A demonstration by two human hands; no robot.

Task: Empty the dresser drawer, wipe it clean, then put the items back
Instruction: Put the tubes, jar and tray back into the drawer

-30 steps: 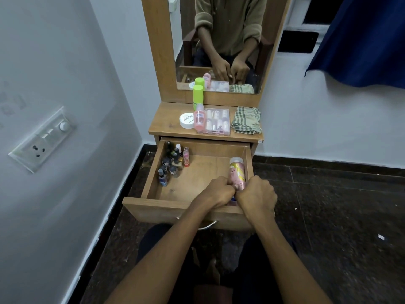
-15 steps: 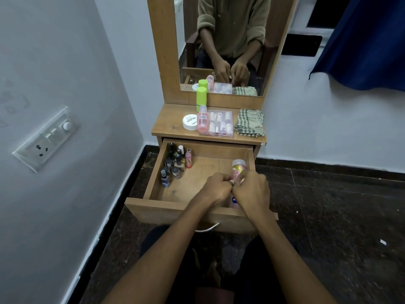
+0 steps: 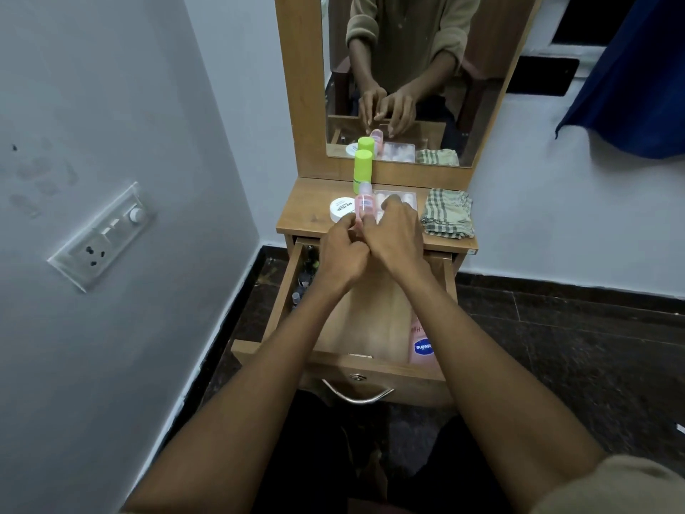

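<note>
Both hands are reaching over the open drawer (image 3: 370, 328) toward the dresser top (image 3: 307, 213); the left hand (image 3: 343, 254) is sitting with its fingers curled, the fingertips meeting the lower part of a small pink bottle (image 3: 363, 205), though whether they are actually pinching it I cannot tell, since the right hand is covering the contact; the right hand (image 3: 394, 235) is lying just beside the left, touching it, fingers bent down over the clear plastic box (image 3: 396, 200), and whether it is gripping anything is hidden as well. The pink bottle is standing upright on the dresser top, between a white round jar (image 3: 341, 209) on its left and the clear box on its right; a green bottle (image 3: 362, 170) is standing just behind it against the mirror frame; a folded checked cloth (image 3: 448, 215) is lying at the right end of the top, apart from the box. The drawer is standing pulled out toward the person; a pink lotion bottle (image 3: 422, 345) is lying on its side in the near right corner, and several small dark bottles (image 3: 305, 276) are clustering along the left wall, partly hidden by the left forearm. The mirror (image 3: 407, 68) is reflecting both hands; a switch plate (image 3: 103, 235) is sitting on the left wall; a blue curtain (image 3: 630, 76) is hanging at the far right.
</note>
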